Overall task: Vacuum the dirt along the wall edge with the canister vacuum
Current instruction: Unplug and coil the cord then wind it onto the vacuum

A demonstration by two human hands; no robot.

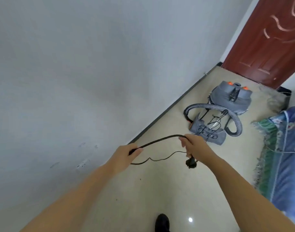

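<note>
so you've got both hands out in front of you with the black power cord [162, 140] strung between them. your left hand [126, 155] is curled closed around one stretch of the cord, thumb pressed over the top, and from there the cord arcs up and over to your right hand [196, 149]. the right hand is wrapped round it too, fingers folded in, and the plug [241, 162] dangles just below that fist. a thinner loop of the same cord sags between the two hands, wavy in the middle.

the canister vacuum [230, 99] is sitting on the floor [160, 190] further off, past your right hand, near the far end of the room. it's grey with a couple of orange bits on top, and its ribbed hose [234, 114] curls in a big loop on the near side of the body. looks like some cord is tangled around the grey piece under that loop, hard to say exactly how.

the wall [76, 64] fills the whole left side, and its dark baseboard edge [168, 111] runs diagonally away to the far right, passing just left of the vacuum. there's a white outlet [83, 164] low on the wall, left of your left hand. a few dark specks of dirt [140, 179] on the pale floor near you. a red-brown door [267, 41] at the far right, a blue patterned blanket [287, 156] with a fringed edge along the right side, and the toe of a black shoe [162, 222] at the bottom.
</note>
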